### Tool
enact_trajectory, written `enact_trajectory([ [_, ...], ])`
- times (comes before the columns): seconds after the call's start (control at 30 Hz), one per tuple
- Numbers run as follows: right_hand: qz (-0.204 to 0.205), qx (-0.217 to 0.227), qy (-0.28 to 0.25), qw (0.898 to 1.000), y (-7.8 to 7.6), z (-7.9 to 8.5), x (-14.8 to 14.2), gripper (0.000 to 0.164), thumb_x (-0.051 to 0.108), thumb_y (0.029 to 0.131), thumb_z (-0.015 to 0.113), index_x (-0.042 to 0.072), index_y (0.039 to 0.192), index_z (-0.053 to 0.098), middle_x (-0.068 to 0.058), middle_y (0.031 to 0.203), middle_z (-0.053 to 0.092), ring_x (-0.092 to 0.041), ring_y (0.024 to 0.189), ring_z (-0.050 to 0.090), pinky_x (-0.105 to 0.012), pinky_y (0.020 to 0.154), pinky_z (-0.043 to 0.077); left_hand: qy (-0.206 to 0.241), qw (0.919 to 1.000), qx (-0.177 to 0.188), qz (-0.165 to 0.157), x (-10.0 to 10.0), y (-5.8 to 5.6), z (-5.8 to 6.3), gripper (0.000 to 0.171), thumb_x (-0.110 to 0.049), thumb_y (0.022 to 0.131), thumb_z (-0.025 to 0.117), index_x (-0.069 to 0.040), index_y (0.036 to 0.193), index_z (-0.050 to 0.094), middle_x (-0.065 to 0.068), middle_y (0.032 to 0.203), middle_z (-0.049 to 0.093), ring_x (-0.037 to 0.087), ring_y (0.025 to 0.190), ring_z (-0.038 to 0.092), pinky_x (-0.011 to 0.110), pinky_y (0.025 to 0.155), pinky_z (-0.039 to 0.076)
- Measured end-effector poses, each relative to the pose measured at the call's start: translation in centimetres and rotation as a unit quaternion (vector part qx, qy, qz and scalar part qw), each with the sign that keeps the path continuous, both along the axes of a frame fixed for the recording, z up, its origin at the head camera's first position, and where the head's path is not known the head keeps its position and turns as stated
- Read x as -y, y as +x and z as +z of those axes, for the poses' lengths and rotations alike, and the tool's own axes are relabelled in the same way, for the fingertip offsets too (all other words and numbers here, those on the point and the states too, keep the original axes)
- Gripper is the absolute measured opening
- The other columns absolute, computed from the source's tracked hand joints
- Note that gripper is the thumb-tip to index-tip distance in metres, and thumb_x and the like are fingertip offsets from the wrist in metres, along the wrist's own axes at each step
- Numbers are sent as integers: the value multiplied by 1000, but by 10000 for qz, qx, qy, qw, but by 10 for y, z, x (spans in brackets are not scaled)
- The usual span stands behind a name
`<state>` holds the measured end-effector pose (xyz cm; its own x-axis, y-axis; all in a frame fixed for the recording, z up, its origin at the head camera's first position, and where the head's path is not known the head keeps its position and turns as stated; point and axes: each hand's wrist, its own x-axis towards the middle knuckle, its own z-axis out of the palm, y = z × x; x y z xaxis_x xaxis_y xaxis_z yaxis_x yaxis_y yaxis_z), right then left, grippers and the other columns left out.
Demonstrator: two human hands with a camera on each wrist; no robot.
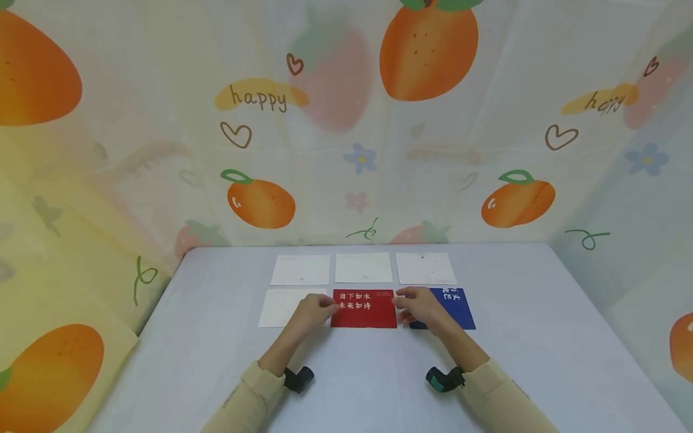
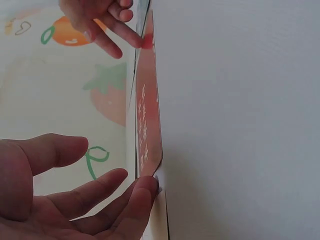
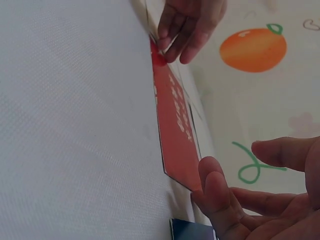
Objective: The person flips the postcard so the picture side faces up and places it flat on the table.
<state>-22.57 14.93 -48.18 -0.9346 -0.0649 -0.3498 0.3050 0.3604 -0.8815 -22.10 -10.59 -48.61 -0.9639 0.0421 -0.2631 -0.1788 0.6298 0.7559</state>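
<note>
A red card (image 1: 364, 316) printed with white characters lies flat in the middle of the front row. My left hand (image 1: 314, 308) is at its left edge, and my right hand (image 1: 421, 307) is at its right edge. In the left wrist view, the left fingertips (image 2: 146, 186) meet the card's near end while the thumb stands apart from it. The right wrist view has the right fingertips (image 3: 200, 197) at the opposite end, the thumb likewise raised away. Partly under the right hand in the head view is a blue card (image 1: 457, 308) with white characters.
Behind the red card runs a row of white cards: left (image 1: 300, 270), middle (image 1: 363, 268) and right (image 1: 426, 268). Another white card (image 1: 275, 308) lies partly covered by the left hand. The white table (image 1: 357, 385) meets a fruit-patterned curtain (image 1: 325, 150) at its back edge.
</note>
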Motion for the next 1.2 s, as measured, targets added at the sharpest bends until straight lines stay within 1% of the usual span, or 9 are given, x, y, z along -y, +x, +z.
enact_trajectory([
  [0.13,-4,32,-128,9999,-1,0,-1,46,18,93,62,-4,132,53,-21,114,69,-20,68,69,-28,66,57,17,10000,13,-59,0,1,0,34,-23,90,65,1,114,66,16,110,68,24,93,60,39,78,55],
  [0.33,-177,173,-290,9993,-4,-2,-2,43,14,93,61,-6,130,54,-21,106,70,-18,66,68,-27,64,56,199,9998,28,-95,3,-1,-3,33,-23,91,65,-1,115,67,13,106,68,22,89,60,36,75,55],
  [0.5,-272,229,-204,9992,-8,-4,-1,40,13,92,63,-8,125,57,-20,102,71,-18,65,67,-26,63,56,342,9993,153,16,5,-4,-4,35,-23,91,64,0,118,66,13,104,69,21,88,61,33,73,53],
  [0.67,-369,190,-54,9991,-13,-8,0,36,12,90,65,-8,120,60,-19,95,72,-18,62,67,-25,61,56,304,9992,237,49,5,-6,-4,39,-23,91,64,2,121,64,14,105,69,21,88,62,31,71,53],
  [0.83,-399,140,61,9991,-16,-11,2,32,11,89,66,-8,115,64,-17,92,73,-17,60,67,-24,60,55,290,9992,273,64,5,-8,-4,40,-22,91,63,4,122,63,15,106,69,22,89,62,34,74,53],
  [1.0,-376,145,57,9992,-18,-11,3,29,8,90,64,-10,114,64,-18,91,72,-16,59,65,-23,59,55,252,9994,245,67,6,-10,-6,39,-20,91,63,5,121,63,19,114,67,24,94,62,36,79,54],
  [1.2,-370,249,48,9990,-18,-11,3,28,6,91,63,-10,114,64,-18,89,72,-15,58,64,-22,58,54,382,9987,321,86,7,-11,-8,38,-19,92,63,5,121,63,18,110,68,21,88,61,30,72,53],
])
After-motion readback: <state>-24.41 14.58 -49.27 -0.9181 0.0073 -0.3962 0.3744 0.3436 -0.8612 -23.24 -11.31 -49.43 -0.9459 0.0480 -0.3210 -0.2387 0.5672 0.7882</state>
